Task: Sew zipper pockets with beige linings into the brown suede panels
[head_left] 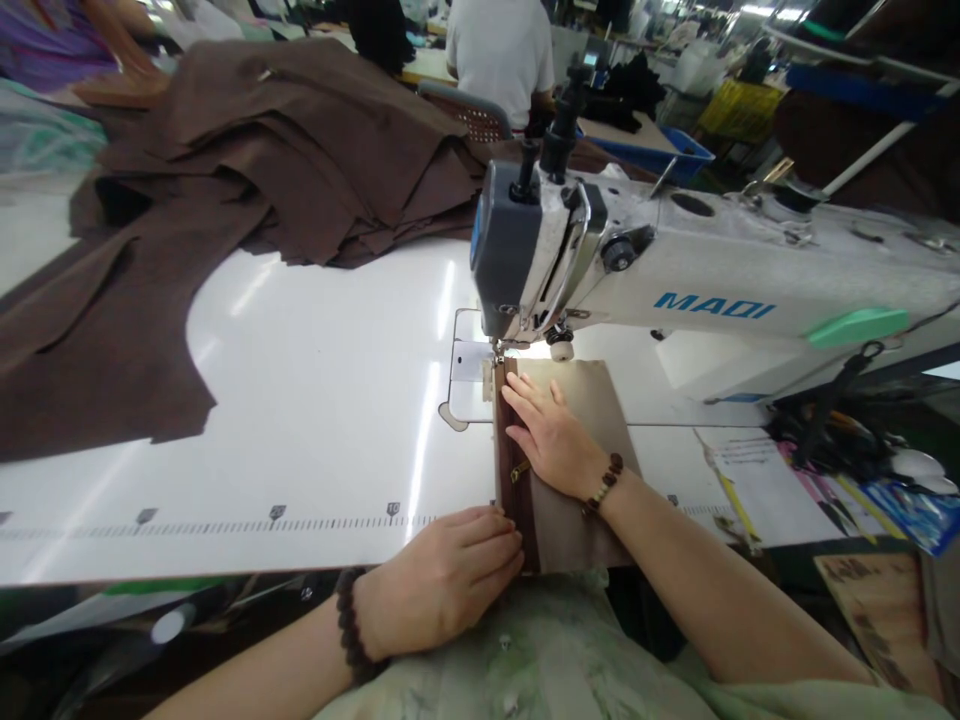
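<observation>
A beige fabric panel (600, 410) lies under the head of the sewing machine (540, 250), with a dark brown zipper strip (529, 515) along its left edge. The brass zipper pull (519, 470) shows between my hands. My right hand (559, 440) rests flat on the panel just in front of the presser foot, its fingers stretched out over the strip. Nearer the table's front edge, my left hand (457, 570) pinches the near end of the zipper strip, thumb and fingers together. The exact grip under those fingers is hidden.
Dark brown fabric pieces (315, 150) are heaped at the back left, one hanging toward the front. Papers, scissors and small tools (832, 490) lie at the right. A measuring scale (277, 515) runs along the table's front edge. A person in a white shirt (499, 55) sits behind.
</observation>
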Tool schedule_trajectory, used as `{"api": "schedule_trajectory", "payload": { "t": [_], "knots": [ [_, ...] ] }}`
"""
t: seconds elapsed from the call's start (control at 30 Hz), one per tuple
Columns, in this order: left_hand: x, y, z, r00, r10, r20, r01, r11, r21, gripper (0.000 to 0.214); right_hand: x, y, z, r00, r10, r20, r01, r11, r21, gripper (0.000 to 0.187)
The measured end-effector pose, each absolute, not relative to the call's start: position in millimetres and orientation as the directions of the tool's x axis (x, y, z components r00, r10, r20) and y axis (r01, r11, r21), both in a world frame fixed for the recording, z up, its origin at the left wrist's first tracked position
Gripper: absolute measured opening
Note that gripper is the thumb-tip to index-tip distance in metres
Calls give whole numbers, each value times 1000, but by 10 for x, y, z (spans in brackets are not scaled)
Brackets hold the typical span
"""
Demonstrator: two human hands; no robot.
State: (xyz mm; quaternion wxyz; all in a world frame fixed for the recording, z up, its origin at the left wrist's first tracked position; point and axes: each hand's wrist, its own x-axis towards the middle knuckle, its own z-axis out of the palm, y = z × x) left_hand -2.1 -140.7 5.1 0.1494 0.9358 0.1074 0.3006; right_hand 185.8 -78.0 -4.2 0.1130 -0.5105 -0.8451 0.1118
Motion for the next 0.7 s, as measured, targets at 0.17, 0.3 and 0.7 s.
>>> {"api": "schedule_trajectory", "payload": {
  "t": [0.17,0.3,0.7],
  "knots": [
    [-36,-1406,34,805,287,520,104,-930,352,29,1848,-784,-33,-461,885,61,845,459,-273,45],
    [-43,-1404,20,805,292,516,107,-927,359,28,1843,-783,-35,-458,887,60,851,457,-257,45],
    [-45,-1412,21,799,301,521,110,-924,365,30,1840,-785,-47,-461,885,69,856,464,-228,46]
  ]
}}
